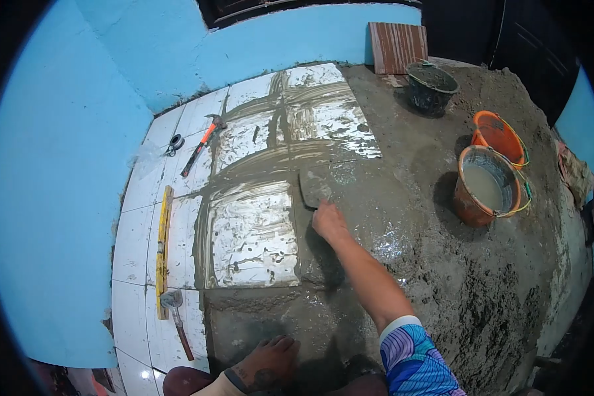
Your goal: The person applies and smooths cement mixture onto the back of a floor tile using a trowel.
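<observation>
My right hand point(330, 221) is closed round the handle of a trowel point(312, 187). The trowel's blade lies at the wet mortar point(356, 218), just right of a cement-smeared white tile point(254, 231). Above the blade, more laid tiles point(327, 119) carry grey smears along their joints. My left hand is out of view. A bare foot point(267, 362) shows at the bottom, on the mortar.
On the left tiles lie a claw hammer point(201, 145), a roll of tape point(176, 142), a yellow spirit level point(163, 251) and a mallet point(176, 317). To the right stand orange buckets point(472, 204), a black bucket point(422, 102) and a leaning brown tile point(397, 47).
</observation>
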A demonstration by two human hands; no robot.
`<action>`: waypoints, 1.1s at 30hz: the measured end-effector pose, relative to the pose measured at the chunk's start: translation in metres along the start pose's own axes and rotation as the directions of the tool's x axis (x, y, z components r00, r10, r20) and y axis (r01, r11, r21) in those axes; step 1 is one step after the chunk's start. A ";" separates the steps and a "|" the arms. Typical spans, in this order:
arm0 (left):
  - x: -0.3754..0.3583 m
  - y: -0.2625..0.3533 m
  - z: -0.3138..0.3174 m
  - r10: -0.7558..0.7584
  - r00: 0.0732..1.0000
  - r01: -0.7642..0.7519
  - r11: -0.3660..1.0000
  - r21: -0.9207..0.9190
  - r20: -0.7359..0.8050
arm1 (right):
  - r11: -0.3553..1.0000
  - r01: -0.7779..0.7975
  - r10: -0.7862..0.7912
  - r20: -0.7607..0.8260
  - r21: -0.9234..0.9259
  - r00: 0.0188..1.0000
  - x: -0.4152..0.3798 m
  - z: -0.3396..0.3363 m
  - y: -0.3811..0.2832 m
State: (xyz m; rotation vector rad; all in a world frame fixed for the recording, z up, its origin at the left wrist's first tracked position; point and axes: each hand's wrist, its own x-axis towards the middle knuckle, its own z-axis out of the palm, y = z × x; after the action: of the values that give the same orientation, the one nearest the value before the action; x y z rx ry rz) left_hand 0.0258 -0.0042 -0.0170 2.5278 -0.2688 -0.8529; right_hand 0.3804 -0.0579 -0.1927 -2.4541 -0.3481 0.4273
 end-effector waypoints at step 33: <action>-0.007 -0.003 0.002 0.012 1.000 -0.012 0.999 0.040 0.000 | 0.995 -0.080 0.079 -0.021 -0.059 0.997 -0.037 -0.064 0.049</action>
State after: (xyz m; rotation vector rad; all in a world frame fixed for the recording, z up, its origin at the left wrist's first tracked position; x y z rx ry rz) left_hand 0.0190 -0.0003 -0.0159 2.5605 -0.3037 -0.8500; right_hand 0.3782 -0.1427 -0.1657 -2.5353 -0.2594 0.4326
